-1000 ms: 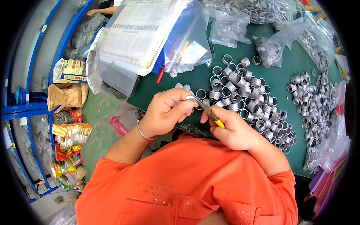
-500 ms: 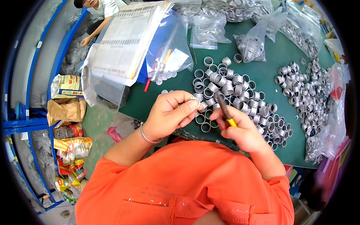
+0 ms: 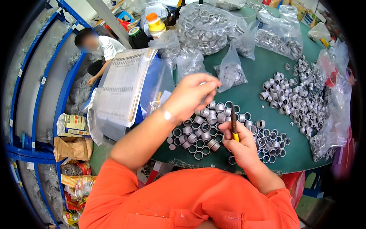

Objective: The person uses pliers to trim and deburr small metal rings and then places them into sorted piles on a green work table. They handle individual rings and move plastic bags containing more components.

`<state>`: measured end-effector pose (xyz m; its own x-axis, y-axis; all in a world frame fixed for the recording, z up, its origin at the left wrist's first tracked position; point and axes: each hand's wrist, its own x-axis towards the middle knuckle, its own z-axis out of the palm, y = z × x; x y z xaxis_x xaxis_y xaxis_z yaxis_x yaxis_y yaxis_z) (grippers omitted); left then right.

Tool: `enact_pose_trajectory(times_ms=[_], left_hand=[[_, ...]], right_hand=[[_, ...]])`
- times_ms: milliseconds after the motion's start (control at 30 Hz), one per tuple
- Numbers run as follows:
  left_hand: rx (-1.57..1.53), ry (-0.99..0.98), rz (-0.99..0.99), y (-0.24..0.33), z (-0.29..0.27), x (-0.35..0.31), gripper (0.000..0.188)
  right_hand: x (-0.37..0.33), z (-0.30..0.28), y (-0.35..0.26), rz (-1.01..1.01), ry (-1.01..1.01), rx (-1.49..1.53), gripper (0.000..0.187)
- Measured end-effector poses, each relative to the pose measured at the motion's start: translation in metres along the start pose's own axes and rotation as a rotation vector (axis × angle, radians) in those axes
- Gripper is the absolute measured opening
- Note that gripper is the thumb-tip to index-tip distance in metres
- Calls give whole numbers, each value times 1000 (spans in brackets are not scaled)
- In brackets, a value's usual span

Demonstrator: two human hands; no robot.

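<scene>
The right hand (image 3: 242, 145) is gripping a yellow-handled tool (image 3: 234, 124) over the grey rings (image 3: 206, 127) on the worktop (image 3: 254, 97); the left hand (image 3: 195, 94) (blurred, its grip I cannot tell) is hovering nearby.

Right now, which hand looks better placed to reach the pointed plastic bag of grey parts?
Likely the left hand: it appears close to the bag, though blur hides whether it holds anything. The right hand is farther off and holds a yellow-handled tool.

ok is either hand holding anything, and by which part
Right hand: a tool, by its yellow handle. Left hand: too blurred to tell.
</scene>
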<state>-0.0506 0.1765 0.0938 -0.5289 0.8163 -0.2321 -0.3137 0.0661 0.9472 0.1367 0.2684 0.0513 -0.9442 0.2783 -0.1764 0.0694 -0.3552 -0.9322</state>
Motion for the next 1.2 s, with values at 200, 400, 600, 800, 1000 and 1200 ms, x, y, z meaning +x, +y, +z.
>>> enact_pose_trajectory(times_ms=[200, 400, 600, 800, 1000, 1200], left_hand=[[1511, 93, 312, 6, 7, 110, 19], [1846, -388, 208, -8, 48, 174, 18], [1995, -467, 109, -37, 52, 205, 30], [650, 10, 643, 14, 18, 66, 25], [914, 251, 277, -14, -73, -92, 11], [1206, 613, 271, -125, -100, -133, 19]], right_hand=[[-10, -17, 0, -28, 99, 156, 35], [-13, -19, -3, 12, 227, 234, 35], [-7, -8, -9, 6, 151, 185, 34], [-7, -17, -2, -4, 245, 150, 29], [-4, 2, 4, 185, 40, 212, 39], [11, 42, 10, 270, -110, 20, 38]])
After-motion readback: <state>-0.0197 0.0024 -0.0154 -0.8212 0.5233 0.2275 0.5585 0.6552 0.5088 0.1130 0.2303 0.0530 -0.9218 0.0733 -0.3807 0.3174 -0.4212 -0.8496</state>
